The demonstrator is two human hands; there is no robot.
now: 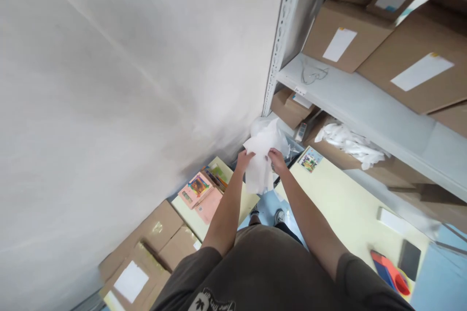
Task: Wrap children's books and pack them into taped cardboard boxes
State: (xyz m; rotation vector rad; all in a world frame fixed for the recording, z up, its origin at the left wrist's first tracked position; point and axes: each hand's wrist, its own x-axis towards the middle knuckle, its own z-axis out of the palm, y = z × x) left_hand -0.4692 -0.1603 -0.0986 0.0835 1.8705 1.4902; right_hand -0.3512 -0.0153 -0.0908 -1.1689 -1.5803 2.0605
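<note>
A thin white sheet (260, 170), paper by its look, hangs in front of me between both hands. My left hand (244, 160) pinches its left side, thumb on top. On the right side, my right hand (277, 160) is closed on the same sheet near its edge. Crumpled, translucent white plastic (280, 140) lies just beyond the sheet, partly covered by it. To the right of my right hand, a colourful picture card (310, 159) rests at the corner of a pale yellow table (339, 194).
Pink booklets (199, 190) lie on a yellow surface at left, with cardboard boxes (146, 252) nearer. A grey metal shelf (365, 92) holds boxes and white cloth-like items (352, 143). A dark phone-like slab (409, 258) and a red-and-blue object (392, 272) sit on the right table.
</note>
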